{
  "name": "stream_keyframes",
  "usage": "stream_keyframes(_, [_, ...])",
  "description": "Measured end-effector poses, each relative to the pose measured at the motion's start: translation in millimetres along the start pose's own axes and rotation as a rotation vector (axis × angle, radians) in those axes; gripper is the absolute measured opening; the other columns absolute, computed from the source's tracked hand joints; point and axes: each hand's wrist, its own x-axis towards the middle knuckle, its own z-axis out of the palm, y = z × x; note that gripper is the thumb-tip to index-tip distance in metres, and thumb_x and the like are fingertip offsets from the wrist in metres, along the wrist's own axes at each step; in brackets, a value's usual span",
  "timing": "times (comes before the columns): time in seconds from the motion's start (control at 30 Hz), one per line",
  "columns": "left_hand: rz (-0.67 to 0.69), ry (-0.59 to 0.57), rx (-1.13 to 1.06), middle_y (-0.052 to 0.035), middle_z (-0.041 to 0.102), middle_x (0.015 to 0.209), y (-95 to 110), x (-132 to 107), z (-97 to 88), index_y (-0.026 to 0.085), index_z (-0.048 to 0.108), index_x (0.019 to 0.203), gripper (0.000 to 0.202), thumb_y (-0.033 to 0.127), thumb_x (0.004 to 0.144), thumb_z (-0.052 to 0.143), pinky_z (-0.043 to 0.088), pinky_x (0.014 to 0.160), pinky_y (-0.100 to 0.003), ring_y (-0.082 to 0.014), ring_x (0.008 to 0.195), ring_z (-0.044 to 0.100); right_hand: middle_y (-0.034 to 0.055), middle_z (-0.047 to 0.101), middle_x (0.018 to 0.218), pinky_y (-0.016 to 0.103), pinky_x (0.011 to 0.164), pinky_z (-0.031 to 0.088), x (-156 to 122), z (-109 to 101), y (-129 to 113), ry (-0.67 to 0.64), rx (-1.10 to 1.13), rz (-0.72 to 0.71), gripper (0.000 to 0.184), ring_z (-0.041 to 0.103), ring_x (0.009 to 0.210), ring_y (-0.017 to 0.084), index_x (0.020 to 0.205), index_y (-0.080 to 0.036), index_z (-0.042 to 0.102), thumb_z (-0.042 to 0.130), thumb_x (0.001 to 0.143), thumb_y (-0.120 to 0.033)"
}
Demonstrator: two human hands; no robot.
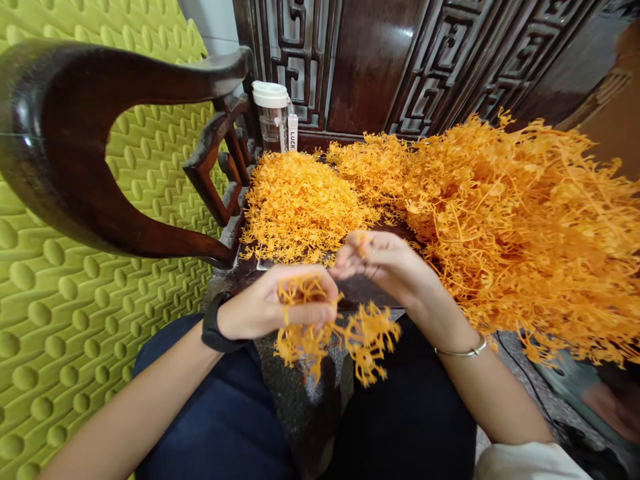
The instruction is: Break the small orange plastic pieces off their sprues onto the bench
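Observation:
My left hand (280,303), with a black watch at the wrist, is closed around a bunch of orange plastic sprigs (305,333) that hang below the fingers. Just to the right, a second tuft of orange sprigs (373,340) hangs between my hands. My right hand (385,263), a thin bracelet at its wrist, has its fingers pinched together on a small orange piece above that tuft. Both hands are over my lap, in front of a dark wooden seat (350,290).
A heap of small orange pieces (300,203) lies on the seat. A much larger pile of long orange branched stalks (525,227) fills the right. A clear bottle with a white lid (273,117) stands at the back. A carved wooden armrest (90,147) curves at left.

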Motion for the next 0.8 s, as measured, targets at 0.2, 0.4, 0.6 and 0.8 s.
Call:
stream_keyframes(0.2, [-0.048,-0.017,-0.008,0.0000,0.060,0.066,-5,3,12.1,0.017,0.060,0.074,0.008,0.024,0.075,0.063,0.046,0.059,-0.022,-0.0107,0.060,0.056,0.0020,0.063,0.083,0.033,0.081,0.051,3,-38,-16,0.538,-0.431,-0.352,0.009,0.063,0.082,0.016,0.079,-0.023,0.056,0.062,0.076,-0.029])
stream_keyframes(0.4, [0.003,0.172,-0.061,-0.0023,0.065,0.077,-9,9,4.8,0.016,0.062,0.080,0.010,0.025,0.075,0.065,0.046,0.064,-0.021,-0.0112,0.069,0.060,-0.0016,0.055,0.062,0.031,0.062,0.049,13,-66,-10,0.695,-0.674,-0.289,0.015,0.056,0.056,0.014,0.081,-0.022,0.057,0.064,0.070,-0.028])
stream_keyframes(0.6, [0.010,0.348,-0.152,-0.0026,0.065,0.079,-12,9,3.2,0.016,0.061,0.081,0.011,0.026,0.076,0.064,0.043,0.057,-0.019,-0.0092,0.064,0.055,0.0011,0.056,0.065,0.030,0.062,0.044,14,-81,-3,0.686,-1.019,-0.241,0.016,0.054,0.060,0.015,0.084,-0.017,0.062,0.061,0.071,-0.025])
stream_keyframes(0.8, [0.005,0.508,-0.236,-0.0020,0.062,0.076,-15,11,-0.9,0.015,0.061,0.075,0.014,0.029,0.075,0.063,0.041,0.053,-0.021,-0.0090,0.060,0.052,0.0088,0.063,0.087,0.036,0.072,0.047,16,-95,9,0.591,-1.307,-0.070,0.024,0.057,0.074,0.020,0.095,-0.015,0.063,0.056,0.074,-0.022])
